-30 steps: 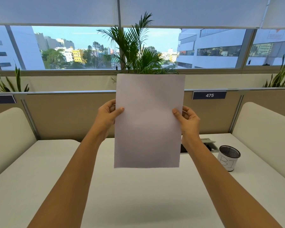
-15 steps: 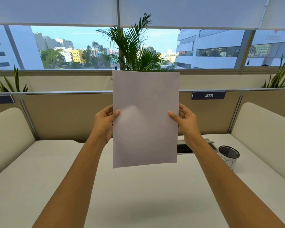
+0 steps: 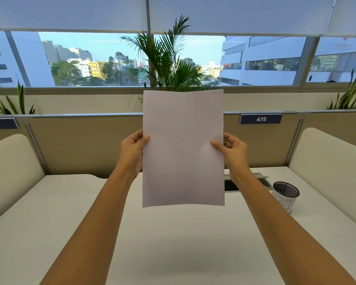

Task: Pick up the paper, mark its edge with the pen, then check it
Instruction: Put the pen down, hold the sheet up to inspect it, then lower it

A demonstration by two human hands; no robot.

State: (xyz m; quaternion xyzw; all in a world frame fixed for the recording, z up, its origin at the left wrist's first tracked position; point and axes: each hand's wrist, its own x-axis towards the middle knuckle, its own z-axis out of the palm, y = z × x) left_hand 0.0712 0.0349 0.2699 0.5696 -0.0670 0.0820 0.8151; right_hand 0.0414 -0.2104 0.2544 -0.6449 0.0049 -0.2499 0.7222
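A blank white sheet of paper (image 3: 183,149) hangs upright in the air above the white desk (image 3: 173,243), held by both side edges. My left hand (image 3: 132,151) pinches its left edge, thumb on the front. My right hand (image 3: 232,151) pinches its right edge the same way. The side facing me shows no mark that I can make out. No pen is in view.
A black mesh pen cup (image 3: 285,198) stands on the desk at the right, beside an open cable hatch (image 3: 245,182). Beige partitions (image 3: 80,145) with number plates close the back, padded dividers flank both sides, and a palm plant (image 3: 169,64) rises behind.
The paper has straightened from a slight tilt and shifted a little to the left and up. Both hands kept their hold on its edges.
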